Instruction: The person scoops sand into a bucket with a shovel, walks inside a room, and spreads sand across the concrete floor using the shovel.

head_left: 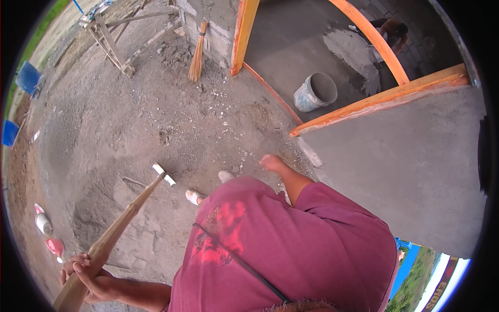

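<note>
My left hand (86, 275) is wrapped around the thick wooden handle of a long-handled tool (127, 216). The handle slants away over the grey ground to a narrow, pale crosspiece (164, 174) at its far end; the exact kind of tool is not clear. My right hand (271, 163) hangs in front of my maroon shirt, near the corner of the doorway, with no object visible in it. Its fingers are too indistinct to make out. Both of my shoes (195, 196) show just beyond the shirt.
A bucket (306, 99) stands inside the orange-framed doorway (353, 112), where another person (392, 31) crouches by wet mortar. A straw broom (198, 57) leans at the block wall. Wooden trestles (112, 49), blue containers (27, 78) and bottles (43, 223) lie leftward.
</note>
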A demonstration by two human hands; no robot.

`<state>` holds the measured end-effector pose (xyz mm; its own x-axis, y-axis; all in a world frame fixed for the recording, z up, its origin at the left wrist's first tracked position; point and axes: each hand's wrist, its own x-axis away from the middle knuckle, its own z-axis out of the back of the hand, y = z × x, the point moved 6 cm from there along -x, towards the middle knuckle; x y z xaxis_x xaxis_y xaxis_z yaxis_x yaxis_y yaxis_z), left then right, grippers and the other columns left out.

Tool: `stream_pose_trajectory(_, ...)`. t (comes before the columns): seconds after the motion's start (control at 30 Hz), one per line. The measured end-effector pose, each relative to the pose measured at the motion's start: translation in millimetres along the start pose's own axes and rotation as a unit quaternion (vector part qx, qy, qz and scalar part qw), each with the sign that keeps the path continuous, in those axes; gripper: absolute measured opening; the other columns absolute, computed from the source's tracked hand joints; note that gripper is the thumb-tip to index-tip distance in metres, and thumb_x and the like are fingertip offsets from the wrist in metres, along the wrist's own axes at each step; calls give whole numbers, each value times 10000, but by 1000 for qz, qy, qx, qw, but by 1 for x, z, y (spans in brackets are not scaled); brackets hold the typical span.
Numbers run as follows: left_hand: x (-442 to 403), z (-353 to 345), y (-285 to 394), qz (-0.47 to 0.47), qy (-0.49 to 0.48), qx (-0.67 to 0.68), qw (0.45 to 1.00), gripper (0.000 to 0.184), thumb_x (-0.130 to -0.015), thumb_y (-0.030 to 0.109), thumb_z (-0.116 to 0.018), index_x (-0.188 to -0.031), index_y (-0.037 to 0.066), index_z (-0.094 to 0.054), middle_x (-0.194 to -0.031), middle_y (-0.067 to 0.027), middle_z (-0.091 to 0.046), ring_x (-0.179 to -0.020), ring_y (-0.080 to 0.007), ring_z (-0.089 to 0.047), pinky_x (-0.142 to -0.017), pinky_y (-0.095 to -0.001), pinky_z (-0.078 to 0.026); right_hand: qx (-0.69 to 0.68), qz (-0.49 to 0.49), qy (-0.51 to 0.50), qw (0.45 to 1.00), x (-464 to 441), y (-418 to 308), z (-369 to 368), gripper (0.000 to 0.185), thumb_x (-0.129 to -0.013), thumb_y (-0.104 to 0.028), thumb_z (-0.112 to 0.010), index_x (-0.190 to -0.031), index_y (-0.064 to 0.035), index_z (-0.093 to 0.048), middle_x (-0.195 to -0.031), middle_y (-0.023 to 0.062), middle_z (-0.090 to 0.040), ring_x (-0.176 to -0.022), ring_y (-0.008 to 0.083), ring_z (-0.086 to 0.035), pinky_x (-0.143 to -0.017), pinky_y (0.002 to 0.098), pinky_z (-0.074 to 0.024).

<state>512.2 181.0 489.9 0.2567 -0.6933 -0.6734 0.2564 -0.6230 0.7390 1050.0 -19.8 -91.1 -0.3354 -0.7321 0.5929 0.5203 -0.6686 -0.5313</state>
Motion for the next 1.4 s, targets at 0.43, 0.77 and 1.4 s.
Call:
stream_pose_trajectory(0.43,1,-1,2,1,17,0,1000,309,-922,59,-634,-1143,-45,-445,-711,-86,-533,-678,-169,-504,-715,-399,-449,-38,-35,0,999,6,-3,12,377,-881,-405,-586,-858,-54,-725,-806,152,-707,-800,342,-682,-760,443,-516)
stream_pose_trajectory(0.77,-6,2,8,-39,-14,24,999,449,-834,2,-666,-1214,20,-427,-724,-67,-537,-611,-154,-539,-618,-298,-471,-156,-102,-46,981,-16,30,-16,233,-904,-243,-676,-1032,-48,-680,-821,51,-684,-638,146,-632,-501,312,-475)
stream_pose_trajectory(1.4,7,39,17,26,13,2,1000,437,-816,-5,-743,-1139,30,-451,-725,-28,-562,-628,-99,-540,-560,-265,-421,-237,-87,-178,951,-52,-7,-19,159,-942,-187,-611,-1054,-77,-590,-722,28,-560,-531,161,-562,-390,297,-401)
